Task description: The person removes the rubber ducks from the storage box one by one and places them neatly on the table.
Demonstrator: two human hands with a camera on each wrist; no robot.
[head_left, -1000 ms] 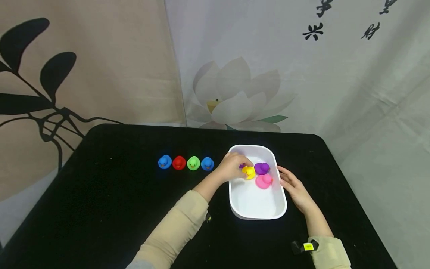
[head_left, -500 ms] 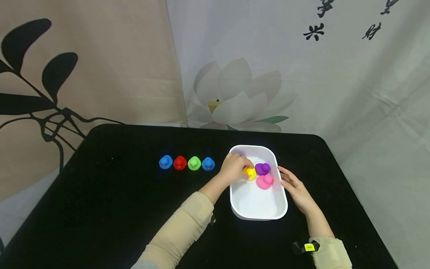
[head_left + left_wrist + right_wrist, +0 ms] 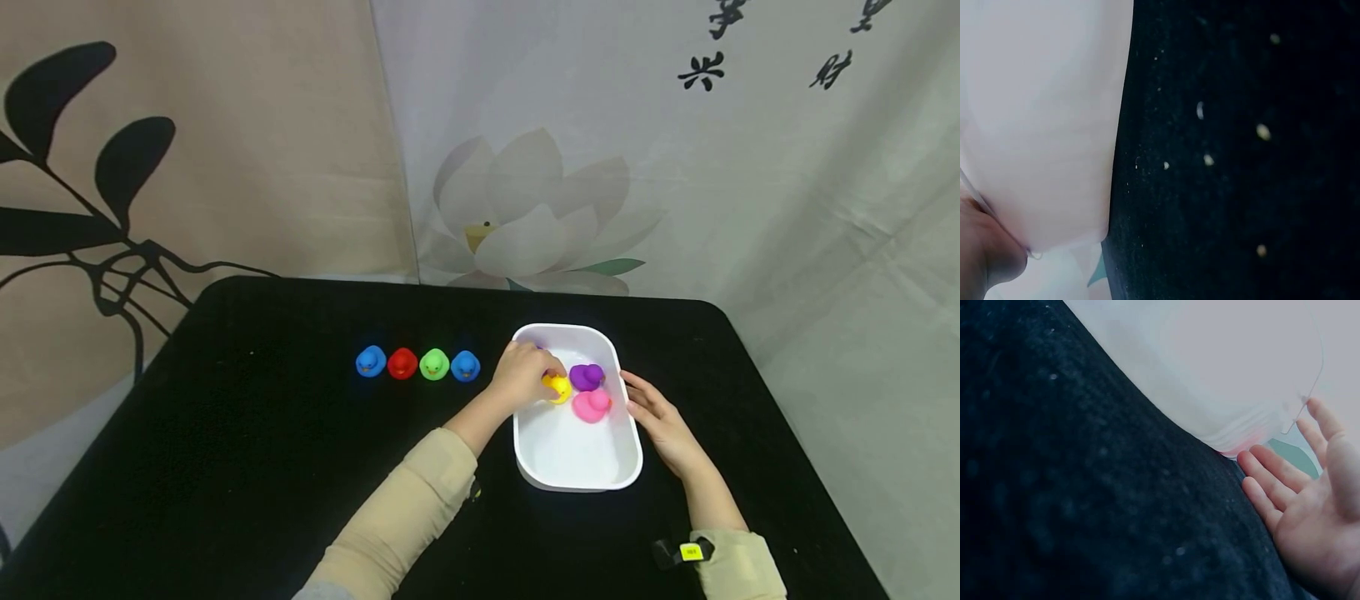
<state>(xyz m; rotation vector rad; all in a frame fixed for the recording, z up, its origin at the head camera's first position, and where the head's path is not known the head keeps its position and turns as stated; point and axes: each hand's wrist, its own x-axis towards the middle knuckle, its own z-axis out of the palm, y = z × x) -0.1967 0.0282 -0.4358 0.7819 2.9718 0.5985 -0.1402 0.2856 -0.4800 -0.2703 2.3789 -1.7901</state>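
My left hand (image 3: 522,375) reaches over the left rim of a white plastic tub (image 3: 577,458) and pinches a yellow rubber duck (image 3: 558,388) between thumb and fingers. Beside that duck lie a purple rubber duck (image 3: 587,377) and a pink rubber duck (image 3: 591,405). A bit of purple shows behind the left hand, mostly hidden. My right hand (image 3: 667,427) has its fingers extended against the tub's right side. In the right wrist view the right hand (image 3: 1310,519) is at the tub's wall (image 3: 1166,381). Only part of the left hand (image 3: 991,250) shows in the left wrist view.
Left of the tub, a row of rubber ducks stands on the black table (image 3: 262,467): a blue duck (image 3: 371,362), a red duck (image 3: 402,363), a green duck (image 3: 434,364) and another blue duck (image 3: 466,366). Printed cloth (image 3: 300,150) hangs behind the table.
The left forearm has shifted slightly to the right, while the left hand stays at the yellow duck. The right hand keeps its place at the tub, and the row of ducks is unchanged.
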